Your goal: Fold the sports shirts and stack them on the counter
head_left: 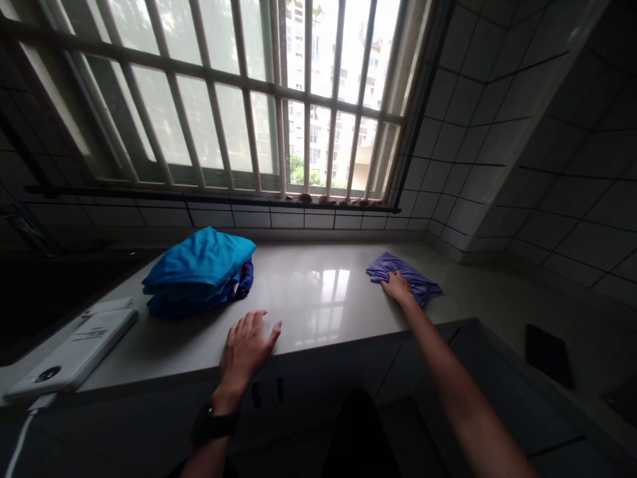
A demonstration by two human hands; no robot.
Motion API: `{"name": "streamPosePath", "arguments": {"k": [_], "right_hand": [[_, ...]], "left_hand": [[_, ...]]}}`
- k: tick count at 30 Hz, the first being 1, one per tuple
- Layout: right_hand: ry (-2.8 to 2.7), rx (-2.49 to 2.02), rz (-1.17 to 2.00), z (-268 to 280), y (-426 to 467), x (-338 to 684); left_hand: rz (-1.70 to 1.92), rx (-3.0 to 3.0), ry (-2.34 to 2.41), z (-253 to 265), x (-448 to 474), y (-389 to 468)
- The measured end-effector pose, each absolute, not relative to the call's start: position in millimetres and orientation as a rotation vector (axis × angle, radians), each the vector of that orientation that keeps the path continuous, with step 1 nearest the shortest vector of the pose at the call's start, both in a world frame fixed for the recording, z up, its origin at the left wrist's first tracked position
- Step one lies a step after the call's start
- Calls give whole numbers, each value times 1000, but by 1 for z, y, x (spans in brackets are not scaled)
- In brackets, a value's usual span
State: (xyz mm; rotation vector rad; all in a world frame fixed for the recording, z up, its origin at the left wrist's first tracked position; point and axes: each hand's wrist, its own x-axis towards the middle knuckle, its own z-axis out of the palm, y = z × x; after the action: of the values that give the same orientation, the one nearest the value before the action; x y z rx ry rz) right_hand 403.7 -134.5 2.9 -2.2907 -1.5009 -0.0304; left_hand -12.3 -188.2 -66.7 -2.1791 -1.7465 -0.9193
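My right hand (397,285) is closed on the near left part of a purple cloth (415,282), which lies crumpled on the right side of the counter. Some of the fingertips are hidden in its folds. Over the counter's front edge is my left hand (247,345), open and holding nothing, its thumb apart from the fingers. A dark watch sits on that wrist. Beyond the left hand, to its left, rests a pile of folded bright blue fabric (206,265), with a darker blue and purple piece showing underneath at its right side.
A white power bank (82,348) with a cable plugged in lies at the counter's (308,285) front left. Behind it is a dark sink (64,285) with a faucet. A dark flat object (549,354) rests at the right. A barred window (249,99) rises behind the counter.
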Motion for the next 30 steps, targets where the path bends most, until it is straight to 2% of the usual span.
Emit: {"name": "streamPosePath", "arguments": {"k": [6,9,13,16,21,26,30], "right_hand": [[-1554,-2168,1,10,-127,395],[-1595,-2018,-1,38,-112,382],[-1488,-1559,-151,85,-98,360],[-1490,-1332,-132,114,-97,339],[-1663,-1254,-99,131,-104,302],[-1937,-1319,184,121,-105,277],[-1986,-1371,231,116,-102,267]], "left_hand": [[-908,-2185,-1753,-71,-14,-184],[-867,-2198,-1776,-73,-15,-182],[-830,-2210,-1798,-71,-14,-182],[-805,-2224,-1822,-67,-13,-185],[-795,-2235,-1836,-62,-12,-190],[-790,-2250,-1825,-61,-12,-192],[-791,-2260,-1862,-59,-10,-193]]}}
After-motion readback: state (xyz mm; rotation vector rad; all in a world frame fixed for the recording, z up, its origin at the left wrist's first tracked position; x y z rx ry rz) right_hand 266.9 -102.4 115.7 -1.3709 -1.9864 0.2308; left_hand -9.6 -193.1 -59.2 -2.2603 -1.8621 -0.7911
